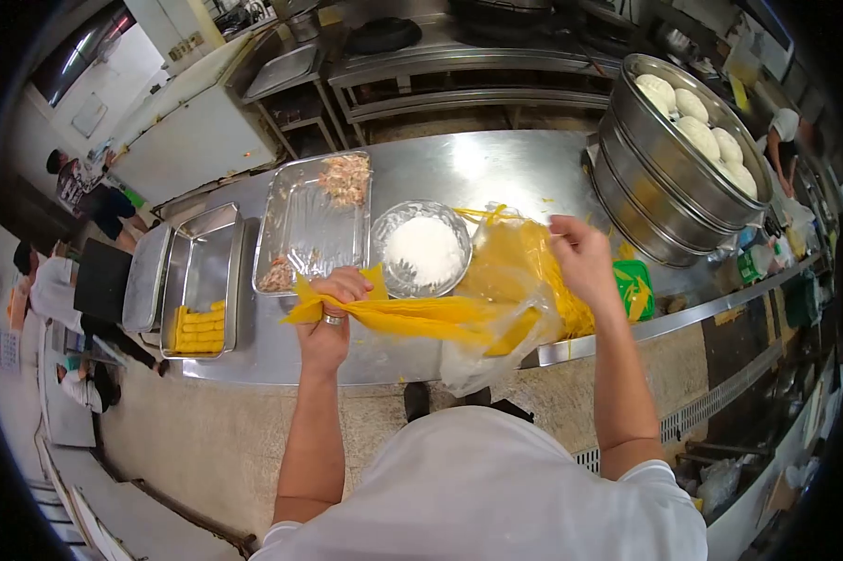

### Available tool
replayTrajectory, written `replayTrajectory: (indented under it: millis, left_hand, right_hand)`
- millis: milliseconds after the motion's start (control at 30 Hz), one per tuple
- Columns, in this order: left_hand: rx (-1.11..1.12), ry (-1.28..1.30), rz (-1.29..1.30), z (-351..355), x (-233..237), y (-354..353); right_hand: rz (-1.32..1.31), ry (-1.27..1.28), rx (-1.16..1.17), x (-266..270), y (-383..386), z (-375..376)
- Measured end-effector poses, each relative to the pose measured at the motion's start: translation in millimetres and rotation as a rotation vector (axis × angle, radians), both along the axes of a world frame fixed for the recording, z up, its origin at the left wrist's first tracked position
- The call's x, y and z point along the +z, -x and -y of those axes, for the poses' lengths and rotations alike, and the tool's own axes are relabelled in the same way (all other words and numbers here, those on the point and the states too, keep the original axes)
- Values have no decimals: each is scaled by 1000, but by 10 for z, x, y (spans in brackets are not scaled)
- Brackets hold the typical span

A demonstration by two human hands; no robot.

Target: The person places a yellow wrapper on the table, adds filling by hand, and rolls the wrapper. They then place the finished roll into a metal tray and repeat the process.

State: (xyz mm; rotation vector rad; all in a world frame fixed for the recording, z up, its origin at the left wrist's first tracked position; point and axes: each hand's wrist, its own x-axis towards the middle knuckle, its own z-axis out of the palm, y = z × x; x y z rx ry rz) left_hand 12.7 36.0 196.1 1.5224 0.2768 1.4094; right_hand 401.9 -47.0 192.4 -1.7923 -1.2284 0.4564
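Observation:
Bunched yellow sheets [421, 316] are gripped in my left hand [332, 304], fingers wrapped round them, and stretch to the right. They run into a clear plastic bag [477, 360] beside a larger yellow stack [515, 262]. My right hand [580, 251] is raised at the right side of that stack, its fingers curled together; whatever they hold, if anything, is too small to make out. Behind the sheets is a metal bowl [464, 232] of white powder [426, 249]. A metal tray [300, 210] with minced filling [345, 178] lies behind my left hand.
Stacked steamers [627, 178] with white buns [697, 136] stand at the right, near a green container [634, 280]. At the left, a deep tray [201, 262] holds yellow rolls [200, 329]. People [94, 192] are at the far left; another person [784, 136] is at the far right.

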Motion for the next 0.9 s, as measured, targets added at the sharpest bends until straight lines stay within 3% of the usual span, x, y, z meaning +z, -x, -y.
replayTrajectory:
  millis: [133,233,333,367,500,600,700,800,833,900]
  left_hand:
    - [-7,19,30,44,34,-17]
    - [-3,85,105,62,37,-10]
    - [-16,237,302,61,7,43]
    - [-36,308,396,29,-49,74]
    - [-135,414,560,-150,-298,247]
    - [567,647,391,-240,-378,305]
    - [859,380,-206,-372,-676,608]
    - [751,410,-429,-297,-576,894]
    - [700,434,-488,-288,-573,927]
    - [591,480,-605,-260,-597,947]
  right_hand:
    - [-600,-51,526,586,1033,116]
    - [-260,27,735,672,1396,147]
    - [157,-259,645,681,1738,267]
    - [203,-442,652,687,1857,325]
    - [232,-451,650,717,2171,566]
    - [150,-430,506,685,2096,541]
    - [37,-187,338,492,1871,545]
    - [254,-75,601,-4,1950,518]
    - [277,95,712,-133,2003,544]
    - [722,250,732,-564,1988,547]
